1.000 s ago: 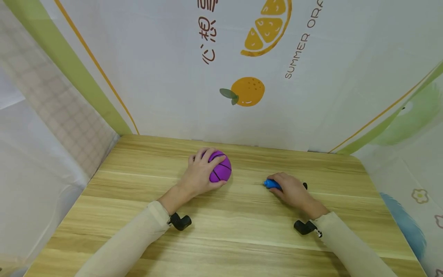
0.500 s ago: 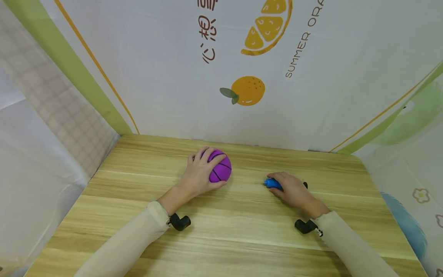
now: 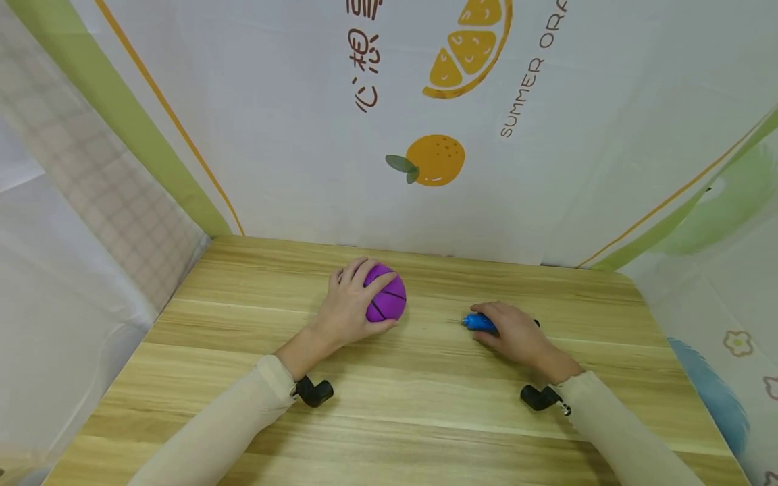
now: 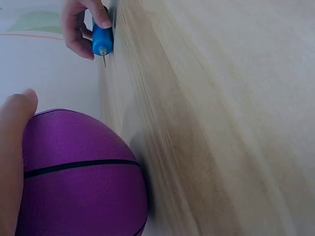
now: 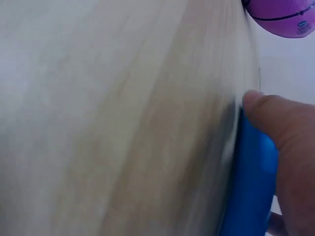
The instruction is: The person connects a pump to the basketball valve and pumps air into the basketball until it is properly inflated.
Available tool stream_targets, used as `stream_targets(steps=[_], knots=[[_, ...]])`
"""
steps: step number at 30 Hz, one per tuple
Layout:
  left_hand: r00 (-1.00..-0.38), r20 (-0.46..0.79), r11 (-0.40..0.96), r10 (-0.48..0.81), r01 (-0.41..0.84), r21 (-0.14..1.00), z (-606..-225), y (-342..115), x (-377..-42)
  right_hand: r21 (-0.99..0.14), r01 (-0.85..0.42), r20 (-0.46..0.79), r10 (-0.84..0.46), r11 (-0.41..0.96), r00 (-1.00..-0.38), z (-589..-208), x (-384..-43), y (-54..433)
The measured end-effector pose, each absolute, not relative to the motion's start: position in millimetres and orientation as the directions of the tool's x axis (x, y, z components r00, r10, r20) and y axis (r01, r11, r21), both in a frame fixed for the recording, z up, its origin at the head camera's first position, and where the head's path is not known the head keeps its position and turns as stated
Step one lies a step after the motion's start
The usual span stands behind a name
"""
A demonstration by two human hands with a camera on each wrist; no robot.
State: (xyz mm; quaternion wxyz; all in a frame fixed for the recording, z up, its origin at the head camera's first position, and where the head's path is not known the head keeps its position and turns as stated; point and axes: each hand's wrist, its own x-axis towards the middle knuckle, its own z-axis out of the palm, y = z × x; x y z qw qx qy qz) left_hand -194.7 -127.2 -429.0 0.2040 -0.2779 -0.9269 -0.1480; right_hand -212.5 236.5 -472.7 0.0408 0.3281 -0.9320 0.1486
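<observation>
My left hand grips a purple ball with black seam lines, like a small basketball, from its left side. Its fingers spread over the top and the thumb lies at the near side. The ball fills the lower left of the left wrist view. To the right, my right hand holds a blue ball pump lying along the table. A thin needle sticks out of the pump's front, pointing toward the ball but apart from it. The palm hides most of the pump's body; a black end shows behind the hand.
Both hands work over a wood-grain table. A white cloth printed with oranges and lettering hangs along its back edge. More hanging cloth flanks the left and right sides. A black camera mount sits at each wrist.
The purple ball has turned slightly in my left hand's grip. My right hand and the pump stay almost where they were, with the needle still apart from the ball.
</observation>
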Motion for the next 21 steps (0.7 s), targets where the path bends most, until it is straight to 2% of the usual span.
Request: stream_targets(steps=[13, 21], knots=[[-0.762, 0.454, 0.785, 0.462, 0.59, 0.192, -425, -135, -191, -0.245, -0.608, 0.198, -0.575, 0.755, -0.794, -447, -212, 261], [-0.743, 0.482, 0.777, 0.465, 0.603, 0.181, -406, -156, -184, -0.203, -0.583, 0.189, -0.552, 0.787, -0.812, -417, -212, 282]])
